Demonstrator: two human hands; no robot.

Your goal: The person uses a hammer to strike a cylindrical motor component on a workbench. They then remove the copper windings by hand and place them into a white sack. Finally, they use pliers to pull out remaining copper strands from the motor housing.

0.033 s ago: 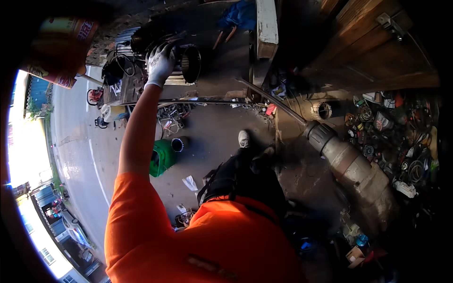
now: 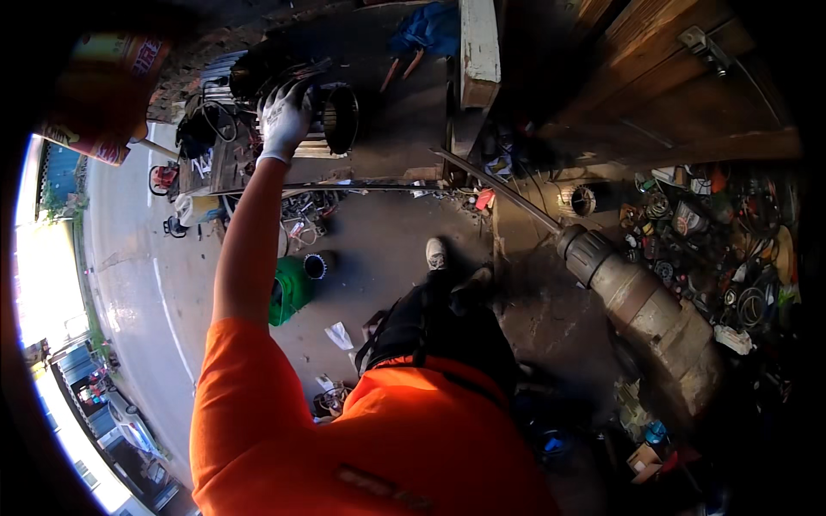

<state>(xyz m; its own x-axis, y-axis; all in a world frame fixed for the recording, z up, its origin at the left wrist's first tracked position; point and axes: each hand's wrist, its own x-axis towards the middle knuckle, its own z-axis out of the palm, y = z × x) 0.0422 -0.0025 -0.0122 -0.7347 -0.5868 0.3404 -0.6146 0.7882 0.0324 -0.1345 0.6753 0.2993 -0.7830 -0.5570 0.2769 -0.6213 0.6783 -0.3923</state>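
My left hand (image 2: 284,123), in a white work glove with dark fingertips, reaches far forward to the bench. It lies over a finned metal motor housing (image 2: 313,146), fingers spread and open along its upper side. The round dark bore (image 2: 342,119) of the housing faces right. Beside it, to the left, is another finned motor housing (image 2: 221,76) with loose cable. On the right a big dusty power hammer (image 2: 637,301) slants across the view, its long steel chisel (image 2: 503,191) pointing toward the bench. The tool's rear end sinks into shadow, and my right hand does not show.
A green container (image 2: 291,291) and a dark ring-shaped part (image 2: 316,266) stand on the floor. Scrap parts and cables (image 2: 740,267) heap up at the right. A wooden cabinet (image 2: 654,95) and a pale post (image 2: 478,56) rise beyond the chisel. The road (image 2: 129,258) runs at the left.
The whole scene has shifted slightly to the left in view. My left hand stays on the motor housing.
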